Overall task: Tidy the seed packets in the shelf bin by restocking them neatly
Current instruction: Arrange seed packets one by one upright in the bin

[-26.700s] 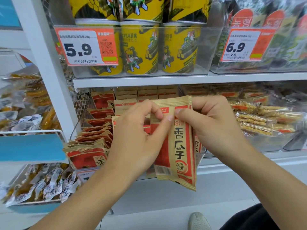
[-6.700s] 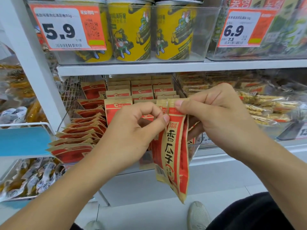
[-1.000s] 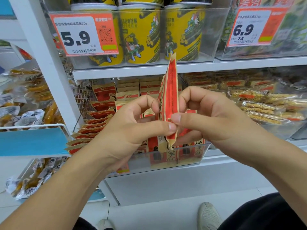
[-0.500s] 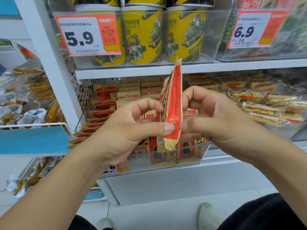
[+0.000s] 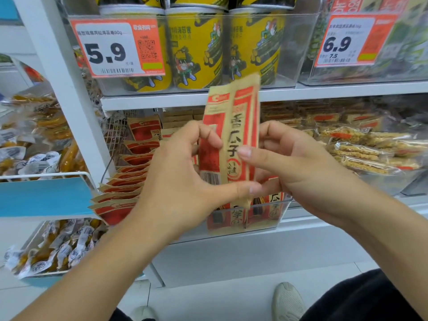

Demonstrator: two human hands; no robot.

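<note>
Both hands hold a small upright stack of tan and red seed packets (image 5: pixel 234 126) in front of the shelf. My left hand (image 5: pixel 183 181) grips its left edge and bottom, thumb under the stack. My right hand (image 5: pixel 294 163) pinches its right edge, index finger across the front. Below them stands the clear shelf bin (image 5: pixel 266 218) with more packets upright inside. A row of the same packets (image 5: pixel 125 181) lies fanned out to the left of the bin.
A shelf board (image 5: pixel 324 91) above carries yellow canisters (image 5: pixel 196 47) in a clear tray with a 5.9 price tag (image 5: pixel 115 47). Clear-wrapped snack bars (image 5: pixel 361 151) fill the bin on the right. A white upright (image 5: pixel 62 84) and blue-edged basket (image 5: pixel 44 195) stand left.
The packets were edge-on to me half a second ago; they have turned so their printed fronts face me. Both hands keep their grip at about the same height.
</note>
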